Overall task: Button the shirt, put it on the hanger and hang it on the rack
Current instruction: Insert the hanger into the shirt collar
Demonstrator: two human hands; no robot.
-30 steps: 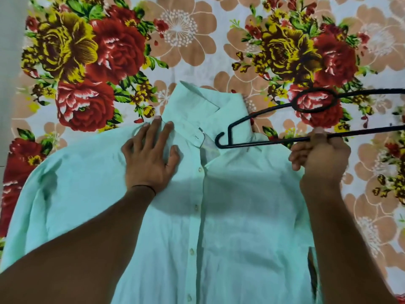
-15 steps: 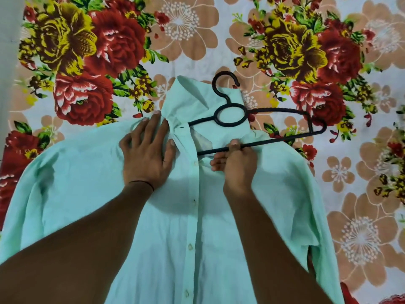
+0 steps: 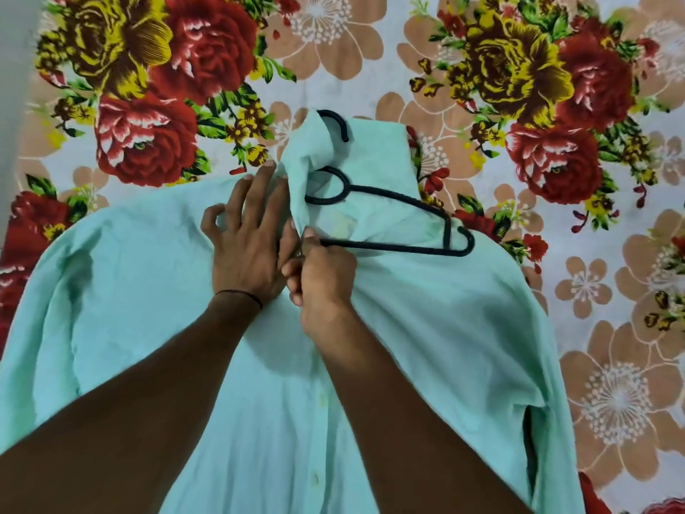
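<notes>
A mint-green buttoned shirt (image 3: 444,328) lies front up on the flowered sheet, collar away from me. A black plastic hanger (image 3: 389,194) lies across the collar opening, its left half tucked under the cloth, its right end and its hook showing. My right hand (image 3: 322,276) grips the hanger's bottom bar just below the collar. My left hand (image 3: 248,239) lies on the shirt's left shoulder, fingers stretched, its thumb and forefinger lifting the collar edge over the hanger. The rack is not in view.
The flowered bed sheet (image 3: 556,105) fills everything around the shirt. A grey strip of floor or wall (image 3: 11,68) runs down the far left edge.
My right hand has carried the hanger from the right to the collar and slid its left arm under the cloth. My left hand has lifted the collar edge; the hook now sits partly behind it.
</notes>
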